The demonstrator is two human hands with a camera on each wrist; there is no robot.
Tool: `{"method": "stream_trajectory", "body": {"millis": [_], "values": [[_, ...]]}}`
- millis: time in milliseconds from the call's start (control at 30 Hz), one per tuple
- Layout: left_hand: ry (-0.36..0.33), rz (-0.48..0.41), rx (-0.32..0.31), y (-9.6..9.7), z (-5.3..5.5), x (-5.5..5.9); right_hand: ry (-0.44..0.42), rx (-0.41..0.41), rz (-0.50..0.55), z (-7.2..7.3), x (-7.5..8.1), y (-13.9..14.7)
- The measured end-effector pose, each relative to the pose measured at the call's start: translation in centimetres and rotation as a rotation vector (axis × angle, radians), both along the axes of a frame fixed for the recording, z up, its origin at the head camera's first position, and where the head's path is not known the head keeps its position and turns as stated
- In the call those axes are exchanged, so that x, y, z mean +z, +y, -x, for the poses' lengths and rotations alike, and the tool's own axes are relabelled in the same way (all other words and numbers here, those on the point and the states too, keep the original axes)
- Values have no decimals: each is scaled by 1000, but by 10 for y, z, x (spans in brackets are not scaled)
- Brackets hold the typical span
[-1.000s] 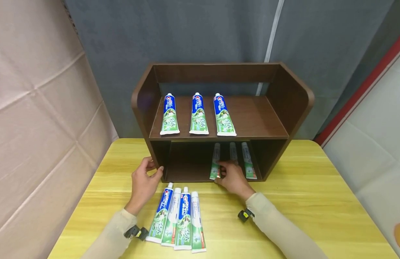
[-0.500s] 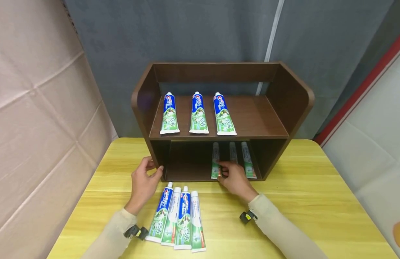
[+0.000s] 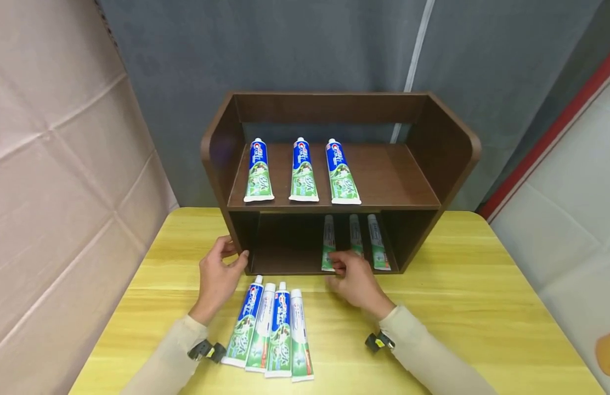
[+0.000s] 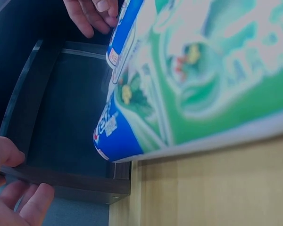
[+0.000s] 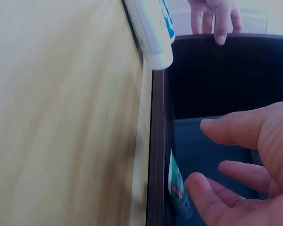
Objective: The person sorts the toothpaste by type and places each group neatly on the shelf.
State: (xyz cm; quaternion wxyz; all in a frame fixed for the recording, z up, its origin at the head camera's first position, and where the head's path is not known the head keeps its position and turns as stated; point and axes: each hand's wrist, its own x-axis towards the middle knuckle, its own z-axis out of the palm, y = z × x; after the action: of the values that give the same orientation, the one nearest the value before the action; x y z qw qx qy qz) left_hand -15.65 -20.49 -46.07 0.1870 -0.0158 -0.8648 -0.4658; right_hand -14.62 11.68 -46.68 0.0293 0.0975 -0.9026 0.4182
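R hand (image 3: 356,280) has swung its thumb off the slim, flat-crimped green tube (image 3: 328,236) on the btm level of the dk brown shelf unit (image 3: 285,249), fingers loosely parted; I've L hand (image 3: 220,277) pinching its side panel (image 3: 228,153).

Head cam: high, set back, facing forward/down; whole two-tier shelf (image 3: 391,173), left hand (image 3: 218,278) and right hand (image 3: 356,280) in frame. Left wrist cam: close, rolled, Crest toothpaste tube (image 4: 198,96) filling foreground, right hand up top. Right wrist cam: close, facing across lower compartment (image 5: 214,82) at left hand. Both wrist views share compartment and hands.
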Motion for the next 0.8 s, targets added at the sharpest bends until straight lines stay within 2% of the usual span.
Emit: {"method": "stream_trajectory", "body": {"millis": [567, 800], "values": [[-27, -34, 0, 1, 2, 2, -66, 109, 72, -25, -1, -12], [-12, -53, 10, 2, 2, 2, -116, 177, 149, -31, -8, -16]]}}
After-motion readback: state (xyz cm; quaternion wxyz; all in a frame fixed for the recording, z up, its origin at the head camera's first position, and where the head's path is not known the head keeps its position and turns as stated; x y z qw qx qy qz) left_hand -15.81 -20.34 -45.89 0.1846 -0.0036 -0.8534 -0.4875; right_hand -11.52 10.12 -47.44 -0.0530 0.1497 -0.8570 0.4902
